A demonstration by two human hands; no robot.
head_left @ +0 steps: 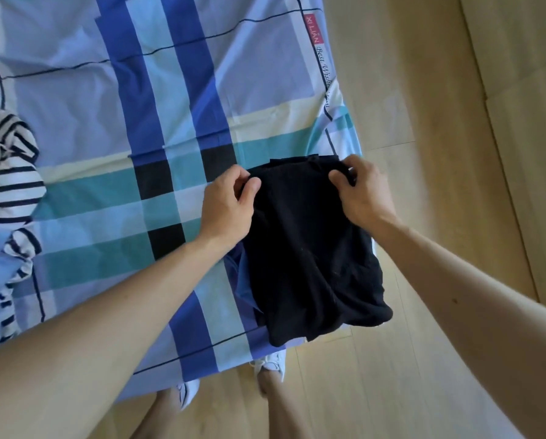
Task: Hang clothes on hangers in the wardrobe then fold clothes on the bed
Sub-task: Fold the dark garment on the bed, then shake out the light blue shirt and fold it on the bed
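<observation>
The left forearm (91,327) and right forearm (487,296) reach in from the near edge. The left hand (229,205) and right hand (365,191) each pinch the far edge of the folded black garment (313,258), which lies at the near right corner of the plaid bed (107,90); a striped garment (8,172) lies well apart

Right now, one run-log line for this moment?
phase: folding | left hand: pinches black garment far edge | right hand: pinches same edge | striped garment: crumpled on bed
</observation>
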